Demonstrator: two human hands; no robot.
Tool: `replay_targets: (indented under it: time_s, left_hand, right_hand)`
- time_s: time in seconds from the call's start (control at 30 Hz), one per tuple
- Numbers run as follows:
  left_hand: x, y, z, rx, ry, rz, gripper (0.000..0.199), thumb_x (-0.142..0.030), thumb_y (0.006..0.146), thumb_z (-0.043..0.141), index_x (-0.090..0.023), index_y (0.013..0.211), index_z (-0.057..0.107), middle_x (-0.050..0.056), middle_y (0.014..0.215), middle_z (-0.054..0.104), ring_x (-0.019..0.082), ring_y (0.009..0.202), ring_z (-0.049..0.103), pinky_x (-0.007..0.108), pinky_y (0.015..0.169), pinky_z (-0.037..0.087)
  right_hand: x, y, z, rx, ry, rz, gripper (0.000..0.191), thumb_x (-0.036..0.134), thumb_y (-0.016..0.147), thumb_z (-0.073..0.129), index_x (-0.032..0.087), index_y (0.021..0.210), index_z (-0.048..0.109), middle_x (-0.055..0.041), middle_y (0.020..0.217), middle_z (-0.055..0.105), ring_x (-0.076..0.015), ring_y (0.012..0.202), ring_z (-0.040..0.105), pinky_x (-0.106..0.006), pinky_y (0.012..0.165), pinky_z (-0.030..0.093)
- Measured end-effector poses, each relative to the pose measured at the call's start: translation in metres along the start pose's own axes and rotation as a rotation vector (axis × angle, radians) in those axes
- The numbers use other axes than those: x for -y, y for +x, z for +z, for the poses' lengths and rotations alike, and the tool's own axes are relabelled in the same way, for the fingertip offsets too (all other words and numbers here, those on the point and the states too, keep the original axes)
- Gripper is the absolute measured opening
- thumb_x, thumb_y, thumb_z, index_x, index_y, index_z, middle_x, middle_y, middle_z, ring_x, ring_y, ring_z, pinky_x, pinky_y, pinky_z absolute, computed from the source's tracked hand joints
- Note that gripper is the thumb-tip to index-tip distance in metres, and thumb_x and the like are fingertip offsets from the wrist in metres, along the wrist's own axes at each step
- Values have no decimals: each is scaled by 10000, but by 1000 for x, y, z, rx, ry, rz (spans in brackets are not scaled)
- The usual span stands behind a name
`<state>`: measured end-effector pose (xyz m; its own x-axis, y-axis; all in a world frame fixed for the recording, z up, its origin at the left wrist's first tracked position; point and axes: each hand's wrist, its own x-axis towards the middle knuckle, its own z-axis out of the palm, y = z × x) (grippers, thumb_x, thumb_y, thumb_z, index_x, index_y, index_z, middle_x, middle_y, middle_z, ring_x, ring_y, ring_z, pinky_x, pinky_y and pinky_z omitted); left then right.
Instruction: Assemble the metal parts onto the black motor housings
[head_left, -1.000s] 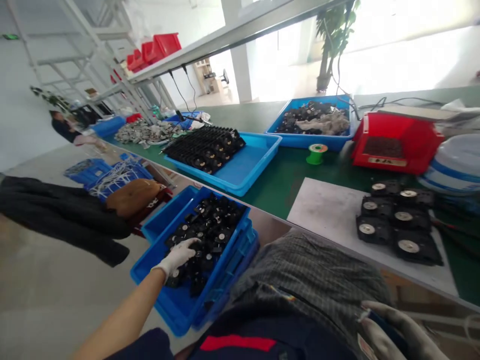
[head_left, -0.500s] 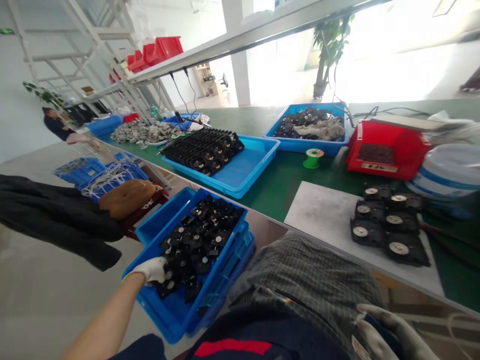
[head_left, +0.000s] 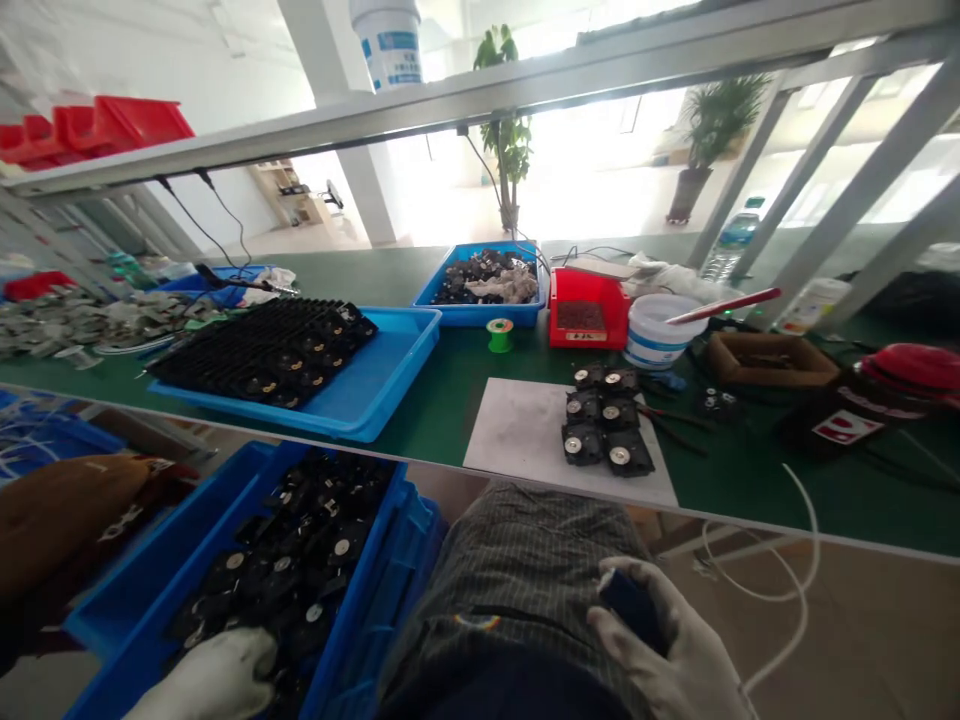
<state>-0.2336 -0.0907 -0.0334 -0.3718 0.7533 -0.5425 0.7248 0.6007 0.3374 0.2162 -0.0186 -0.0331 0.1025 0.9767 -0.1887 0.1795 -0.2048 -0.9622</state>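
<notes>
where black parts [head_left: 283,585] lie, left hand [head_left: 214,675] reaches

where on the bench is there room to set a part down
The left half of the white board, beside the six black parts, is bare; so is the right side of the light-blue tray, beside the black stack. Crowded: around the red bin, white bucket and cardboard box, and in the crate under the left hand.

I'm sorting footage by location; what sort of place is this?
Probably a small assembly workshop: a long green workbench, a blue plastic crate of black parts, and red plastic bins on the overhead shelf.
</notes>
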Motion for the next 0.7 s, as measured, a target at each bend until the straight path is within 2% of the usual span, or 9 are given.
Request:
replay_targets:
  time_s: [0.07, 0.1, 0.17, 0.2, 0.3, 0.37, 0.43, 0.53, 0.7]
  left_hand:
    - [-56, 10, -2, 11, 9, 174, 174, -388, 727, 785, -306, 881, 786, 1, 958, 813, 366, 1098, 739, 452, 1021, 548]
    - [-89, 14, 0, 7, -12, 297, 278, -422, 805, 715, -300, 1046, 782, 16, 1112, 810, 328, 1148, 728, 412, 1041, 536]
    - [-162, 20, 11, -100, -120, 620, 396, -453, 915, 614, -222, 1219, 720, 89, 1208, 777, 304, 1164, 717, 407, 1049, 532]
    - [-197, 23, 20, -163, -154, 751, 455, -447, 913, 635, -187, 1283, 681, 126, 1259, 752, 313, 1194, 698, 429, 1072, 519]
    - [-287, 38, 56, -196, -163, 868, 822, -404, 791, 816, -156, 1502, 487, 189, 1534, 557, 359, 1442, 504, 491, 1217, 384]
    - [-327, 53, 79, -201, -162, 875, 1002, -335, 708, 891, -122, 1556, 401, 247, 1582, 474, 420, 1496, 419, 558, 1234, 339]
    - [-351, 66, 97, -204, -167, 859, 1089, -280, 663, 924, -120, 1579, 356, 279, 1585, 444, 475, 1493, 398, 616, 1232, 308]
    - [-362, 75, 108, -223, -185, 863, 1095, -243, 696, 901, -169, 1608, 299, 245, 1549, 493, 466, 1463, 439, 623, 1235, 288]
    - [-335, 58, 98, -232, -182, 967, 1059, -233, 752, 867, -222, 1623, 264, 197, 1551, 510, 430, 1436, 485, 630, 1223, 330]
  right_hand:
    - [1, 3, -2, -39, 25, -24, 360, 510, 740, 795, 243, 944, 667, -1, 790, 679, -178, 684, 638, -240, 611, 539]
    - [1, 4, -2, -53, 32, -34, 334, 512, 746, 799, 245, 875, 644, 13, 734, 642, -168, 641, 606, -246, 588, 528]
    - [2, 7, -5, -72, 27, -53, 359, 520, 759, 804, 253, 725, 567, 38, 633, 553, -149, 568, 530, -253, 551, 505]
    - [3, 8, -6, -79, 22, -66, 402, 524, 756, 810, 258, 665, 522, 44, 604, 518, -143, 548, 499, -257, 545, 501]
    - [3, 12, -14, -86, 14, -102, 473, 535, 729, 829, 269, 580, 467, 46, 555, 470, -139, 512, 449, -272, 530, 498]
    - [2, 13, -20, -87, 8, -99, 462, 547, 723, 827, 276, 563, 490, 44, 525, 460, -144, 487, 443, -274, 488, 480]
    - [-1, 12, -26, -98, 0, -79, 442, 553, 740, 811, 282, 561, 511, 39, 504, 469, -152, 473, 453, -270, 446, 457]
    - [-7, 10, -30, -127, -17, -73, 384, 527, 764, 797, 281, 588, 561, 31, 512, 499, -163, 493, 500, -263, 457, 472]
    - [-5, 22, -27, -130, 34, -135, 261, 528, 806, 773, 269, 824, 746, -19, 688, 674, -245, 755, 692, -317, 704, 602]
